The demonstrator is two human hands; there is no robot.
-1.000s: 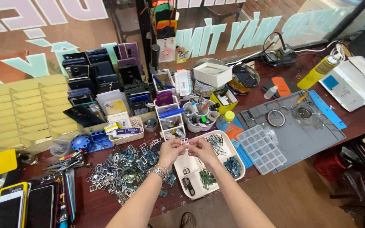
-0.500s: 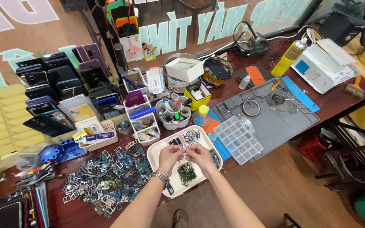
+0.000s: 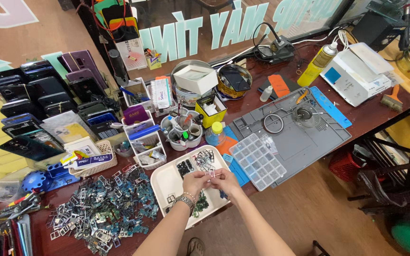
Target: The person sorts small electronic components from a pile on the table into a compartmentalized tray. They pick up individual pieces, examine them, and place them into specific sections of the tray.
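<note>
Small metal frame part [image 3: 211,174] held over the white tray [image 3: 166,186], long axis roughly left-right between the two hands. Both forearms enter from the bottom edge and converge. Left hand [image 3: 195,182], watch on wrist, fingertips pinched on the part's left end; right hand [image 3: 225,180] fingertips pinched on its right end.

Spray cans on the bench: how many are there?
1. A yellow spray can stands at the far right of the table, between the soldering station and the white box. Others may be hidden in the clutter; both hands work over the white tray.
</note>
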